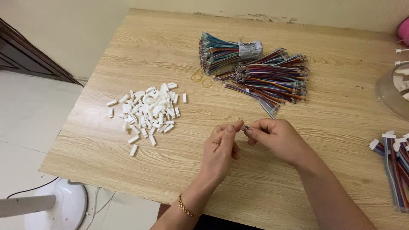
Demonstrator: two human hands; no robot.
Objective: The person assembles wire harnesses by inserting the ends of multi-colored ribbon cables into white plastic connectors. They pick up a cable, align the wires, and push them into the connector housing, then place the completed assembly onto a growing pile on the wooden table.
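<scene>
My left hand (220,149) and my right hand (276,137) meet above the middle of the wooden table (332,127). Together their fingertips pinch a small metal wire end (244,127); the wire itself is mostly hidden by the right hand. A pile of several small white plastic connector housings (147,110) lies to the left of my hands. Beyond my hands sits a loose heap of multicoloured ribbon wires (268,79), and behind it a bundle of the same wires (226,52) tied with grey tape.
Two rubber bands (201,79) lie beside the taped bundle. Finished wires with white connectors (394,164) rest at the right edge, a clear bowl (390,91) above them. A white fan base (55,206) stands on the floor at lower left.
</scene>
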